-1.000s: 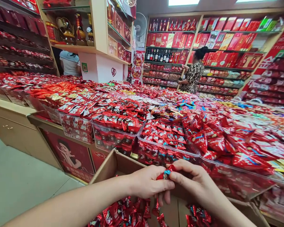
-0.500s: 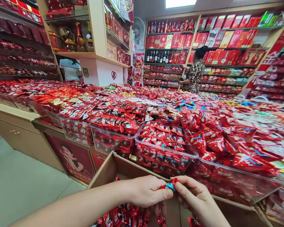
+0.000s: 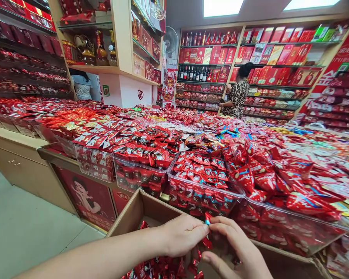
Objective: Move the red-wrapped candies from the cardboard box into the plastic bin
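Note:
My left hand (image 3: 184, 234) is closed, pinching a small red and blue wrapped candy (image 3: 207, 218) between thumb and fingers. Close beside it is my right hand (image 3: 240, 246), its thumb spread away from the fingers. Those fingertips come up to the candy; whether they touch it I cannot tell. Another red wrapped candy (image 3: 207, 242) shows just under my left thumb, and what supports it is unclear. Both hands are over an open cardboard box (image 3: 138, 211). Loose red wrapped candies (image 3: 155, 268) lie inside, partly hidden by my left forearm.
Clear plastic bins (image 3: 205, 186) of wrapped sweets line the counter just beyond the box. Larger red packets (image 3: 267, 170) fill the bin to the right. A person in a patterned top (image 3: 239, 97) stands by the back shelves; another person (image 3: 83, 86) is at the far left.
My right thumb has come away from the candy and dropped lower, opening that hand. The candy stays in my left hand, now tilted more upright. The view has shifted slightly.

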`<state>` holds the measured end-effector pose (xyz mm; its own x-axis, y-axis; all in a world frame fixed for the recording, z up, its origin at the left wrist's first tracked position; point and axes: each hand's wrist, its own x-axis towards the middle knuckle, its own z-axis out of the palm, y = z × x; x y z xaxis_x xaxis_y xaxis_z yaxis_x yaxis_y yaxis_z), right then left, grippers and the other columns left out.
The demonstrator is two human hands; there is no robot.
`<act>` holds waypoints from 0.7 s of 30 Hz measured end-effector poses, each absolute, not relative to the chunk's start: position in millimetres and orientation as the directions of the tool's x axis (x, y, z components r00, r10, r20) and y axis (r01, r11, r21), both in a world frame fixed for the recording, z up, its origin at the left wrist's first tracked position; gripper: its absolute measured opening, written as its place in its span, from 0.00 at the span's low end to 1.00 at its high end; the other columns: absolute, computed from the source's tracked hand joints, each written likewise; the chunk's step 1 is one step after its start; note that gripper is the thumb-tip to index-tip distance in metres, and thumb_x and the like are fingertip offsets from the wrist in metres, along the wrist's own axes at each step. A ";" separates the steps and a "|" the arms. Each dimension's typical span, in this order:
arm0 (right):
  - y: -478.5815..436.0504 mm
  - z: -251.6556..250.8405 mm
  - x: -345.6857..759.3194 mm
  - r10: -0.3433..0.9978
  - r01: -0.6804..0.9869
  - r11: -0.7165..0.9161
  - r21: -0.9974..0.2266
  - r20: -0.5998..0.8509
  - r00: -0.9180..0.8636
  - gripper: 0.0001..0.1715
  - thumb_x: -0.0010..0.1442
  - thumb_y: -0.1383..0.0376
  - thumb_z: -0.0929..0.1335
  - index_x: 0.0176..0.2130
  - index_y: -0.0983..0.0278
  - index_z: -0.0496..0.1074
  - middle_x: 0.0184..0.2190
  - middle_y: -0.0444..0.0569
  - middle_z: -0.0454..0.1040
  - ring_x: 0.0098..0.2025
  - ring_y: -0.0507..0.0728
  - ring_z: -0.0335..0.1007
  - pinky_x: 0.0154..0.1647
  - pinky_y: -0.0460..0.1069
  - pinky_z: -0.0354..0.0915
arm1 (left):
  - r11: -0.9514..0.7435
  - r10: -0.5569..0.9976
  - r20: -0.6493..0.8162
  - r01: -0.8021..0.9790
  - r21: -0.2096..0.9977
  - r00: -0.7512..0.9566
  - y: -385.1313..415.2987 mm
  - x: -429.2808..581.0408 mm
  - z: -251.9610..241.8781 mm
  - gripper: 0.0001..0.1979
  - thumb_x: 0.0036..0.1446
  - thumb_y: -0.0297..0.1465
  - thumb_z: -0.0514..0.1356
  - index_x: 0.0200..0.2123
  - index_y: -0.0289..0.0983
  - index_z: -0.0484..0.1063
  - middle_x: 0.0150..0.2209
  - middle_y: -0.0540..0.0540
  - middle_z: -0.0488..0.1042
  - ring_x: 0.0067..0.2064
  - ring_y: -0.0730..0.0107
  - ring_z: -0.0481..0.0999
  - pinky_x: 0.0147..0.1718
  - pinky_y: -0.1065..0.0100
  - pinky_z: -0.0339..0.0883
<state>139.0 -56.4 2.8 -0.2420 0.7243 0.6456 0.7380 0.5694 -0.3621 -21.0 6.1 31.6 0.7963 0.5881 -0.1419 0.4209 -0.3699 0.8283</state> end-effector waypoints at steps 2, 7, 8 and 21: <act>-57.0 -3.1 135.0 0.707 0.757 0.564 -0.329 0.666 -0.237 0.17 0.48 0.64 0.67 0.40 0.62 0.62 0.39 0.54 0.68 0.40 0.56 0.68 0.37 0.46 0.67 | -0.452 0.576 -0.091 0.409 0.792 0.812 5.5 -21.7 32.9 0.21 0.56 0.40 0.40 0.20 0.33 0.61 0.19 0.53 0.59 0.22 0.79 0.56 0.21 0.76 0.52; -61.1 -2.5 134.9 0.737 0.761 0.527 -0.377 0.649 -0.189 0.04 0.53 0.70 0.60 0.29 0.62 0.63 0.38 0.52 0.70 0.39 0.53 0.68 0.34 0.44 0.66 | -0.501 0.531 -0.026 0.338 0.797 0.847 1.5 -24.9 32.2 0.28 0.57 0.43 0.35 0.26 0.32 0.67 0.23 0.48 0.67 0.25 0.77 0.63 0.25 0.76 0.57; -62.0 4.9 137.0 0.739 0.764 0.521 -0.381 0.649 -0.181 0.04 0.53 0.69 0.60 0.28 0.62 0.63 0.37 0.51 0.70 0.36 0.52 0.69 0.32 0.43 0.66 | -0.484 0.525 -0.015 0.314 0.817 0.851 1.2 -25.6 31.3 0.29 0.57 0.44 0.34 0.27 0.31 0.68 0.24 0.47 0.69 0.25 0.77 0.64 0.26 0.76 0.57; 47.5 111.3 153.3 0.932 0.958 0.284 0.049 0.221 -0.288 0.05 0.47 0.70 0.63 0.22 0.64 0.67 0.25 0.48 0.71 0.29 0.53 0.66 0.30 0.45 0.59 | -0.448 0.474 -0.082 0.320 0.835 0.877 3.8 -30.5 25.7 0.31 0.55 0.48 0.34 0.39 0.34 0.68 0.30 0.45 0.73 0.27 0.75 0.70 0.26 0.76 0.61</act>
